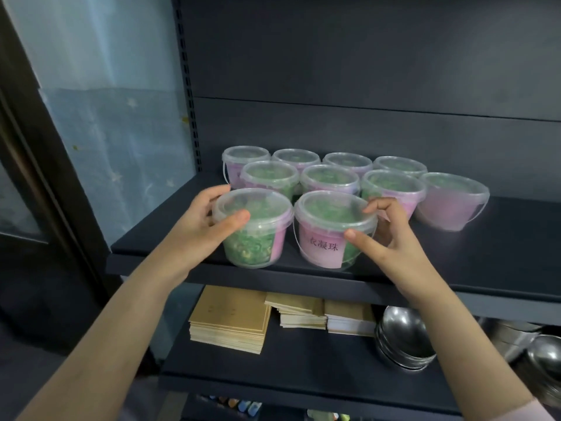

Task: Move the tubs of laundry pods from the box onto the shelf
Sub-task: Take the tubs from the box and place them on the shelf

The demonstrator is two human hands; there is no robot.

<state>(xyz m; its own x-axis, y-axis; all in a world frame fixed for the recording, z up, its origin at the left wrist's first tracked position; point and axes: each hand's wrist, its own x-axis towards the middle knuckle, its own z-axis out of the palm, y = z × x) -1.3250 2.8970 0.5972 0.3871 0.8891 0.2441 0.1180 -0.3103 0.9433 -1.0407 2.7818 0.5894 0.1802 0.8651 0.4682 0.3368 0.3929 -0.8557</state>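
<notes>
The left hand (194, 226) grips the left tub (258, 241), fingers (212, 191) curled round its rim. The right hand (385, 238) grips the right tub (321, 241) likewise. Both stand at the shelf (455, 268) front, eight more tubs (329, 177) behind.

The far fingers (217, 189) of the left hand (194, 223) are hidden behind the left front tub (253, 229). Those of the right hand (391, 238) are partly covered by the right front tub (332, 229), whose label (323, 247) is washed out at its left. The back tubs (296, 158) are largely screened. The metal bowls (543, 360) are cut by the right edge. Small coloured things (239, 405), possibly markers, are blurred at the bottom edge.
</notes>
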